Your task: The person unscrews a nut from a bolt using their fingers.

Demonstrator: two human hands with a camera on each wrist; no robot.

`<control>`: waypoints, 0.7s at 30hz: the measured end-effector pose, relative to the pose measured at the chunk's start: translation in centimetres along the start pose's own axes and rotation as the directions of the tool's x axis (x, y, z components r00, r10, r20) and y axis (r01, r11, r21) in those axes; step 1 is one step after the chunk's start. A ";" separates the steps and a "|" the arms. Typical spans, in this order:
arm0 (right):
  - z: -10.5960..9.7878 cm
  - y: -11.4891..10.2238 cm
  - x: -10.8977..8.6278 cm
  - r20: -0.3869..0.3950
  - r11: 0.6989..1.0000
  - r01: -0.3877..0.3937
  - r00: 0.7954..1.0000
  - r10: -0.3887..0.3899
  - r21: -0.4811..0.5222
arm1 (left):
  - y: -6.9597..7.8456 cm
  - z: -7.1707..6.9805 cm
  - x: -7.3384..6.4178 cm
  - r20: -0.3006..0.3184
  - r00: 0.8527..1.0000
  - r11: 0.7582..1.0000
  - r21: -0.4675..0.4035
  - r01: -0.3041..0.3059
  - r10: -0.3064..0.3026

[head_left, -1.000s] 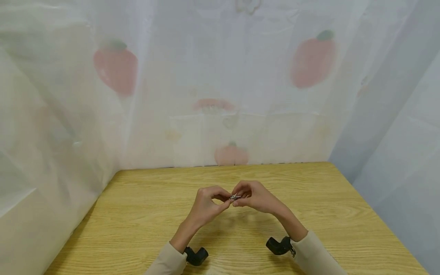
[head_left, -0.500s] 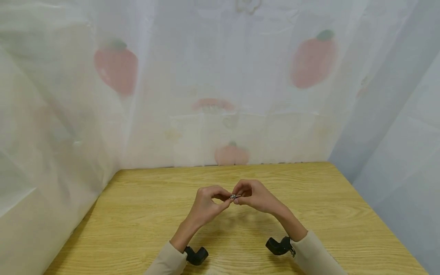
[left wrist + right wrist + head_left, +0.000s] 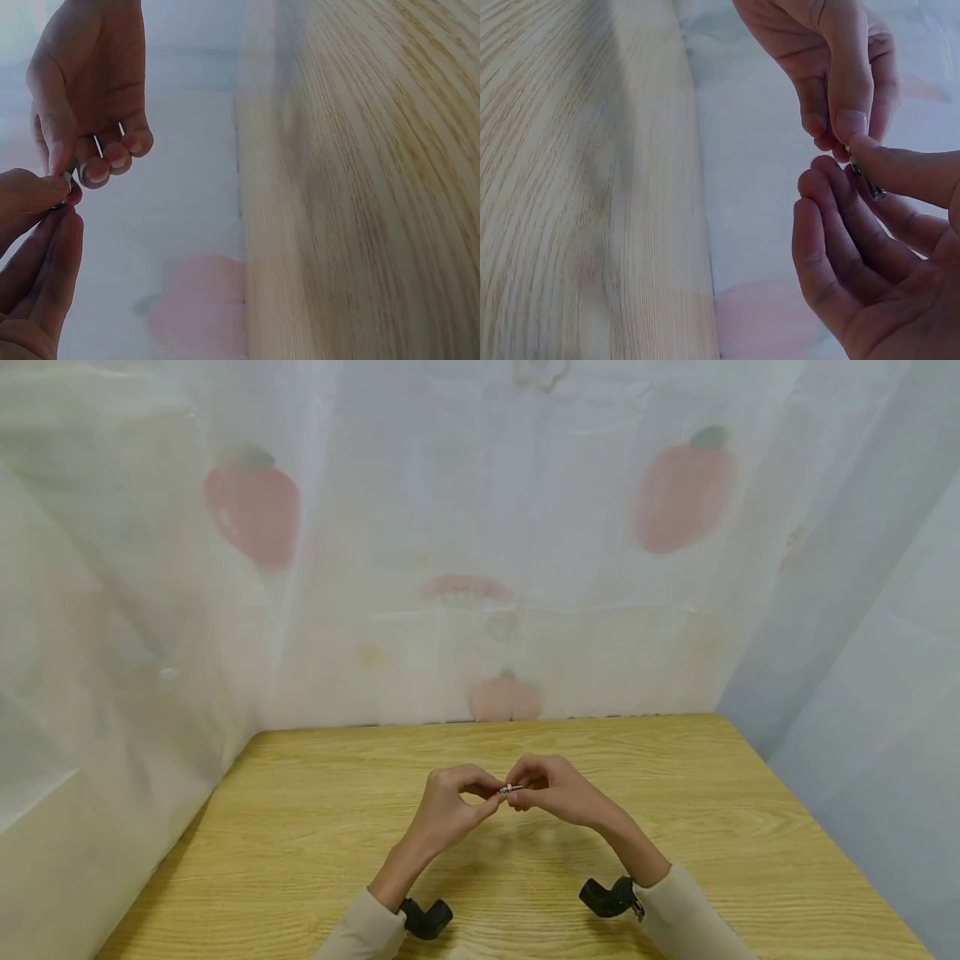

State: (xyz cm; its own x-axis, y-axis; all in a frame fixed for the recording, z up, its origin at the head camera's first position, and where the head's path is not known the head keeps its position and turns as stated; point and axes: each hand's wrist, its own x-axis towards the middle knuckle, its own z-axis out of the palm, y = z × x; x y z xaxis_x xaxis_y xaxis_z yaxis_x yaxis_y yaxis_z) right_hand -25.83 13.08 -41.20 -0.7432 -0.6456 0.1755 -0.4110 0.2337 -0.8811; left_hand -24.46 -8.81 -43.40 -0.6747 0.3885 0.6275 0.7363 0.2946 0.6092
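Note:
A small silver metal screw (image 3: 512, 789) is held between both hands, well above the wooden table. In the right wrist view its ridged, threaded-looking end (image 3: 875, 190) sticks out past the right thumb, while its middle is covered by fingertips. My left hand (image 3: 452, 806) pinches one end between thumb and forefinger. From the other side my right hand (image 3: 564, 792) pinches it with thumb and fingertips, its other fingers loosely bent below. The two hands' fingertips meet around the screw, so only slivers of metal show in the left wrist view.
The wood-grain table (image 3: 315, 860) spreads out beneath the hands. A pale plastic curtain (image 3: 585, 652) printed with strawberries hangs behind it, and similar sheets close in both sides. Black wrist mounts (image 3: 609, 897) jut from the beige sleeves.
The hands stay almost in place. The right fingertips have shifted slightly on the screw, and the visible metal between the hands looks turned and slimmer than before.

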 end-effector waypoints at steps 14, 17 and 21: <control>0.0 0.0 0.1 0.025 0.999 -0.037 0.999 0.037 0.005 | -0.2 0.1 0.0 -0.009 1.000 1.000 0.007 -0.018 0.018; 0.0 0.1 0.1 -0.006 1.000 -0.011 1.000 0.011 0.005 | -0.2 0.1 0.0 -0.005 1.000 1.000 -0.007 -0.016 0.016; 0.1 0.0 0.1 -0.030 1.000 0.016 0.999 -0.016 -0.016 | -0.2 0.0 0.0 -0.002 1.000 1.000 -0.025 -0.019 0.019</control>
State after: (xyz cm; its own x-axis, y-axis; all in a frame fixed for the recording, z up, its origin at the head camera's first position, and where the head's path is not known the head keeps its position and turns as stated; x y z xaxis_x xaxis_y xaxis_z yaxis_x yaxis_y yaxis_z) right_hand -25.90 12.94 -41.23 -0.7519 -0.6273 0.2028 -0.4312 0.2352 -0.8711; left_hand -24.61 -8.84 -43.48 -0.6610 0.3923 0.6396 0.7471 0.2653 0.6094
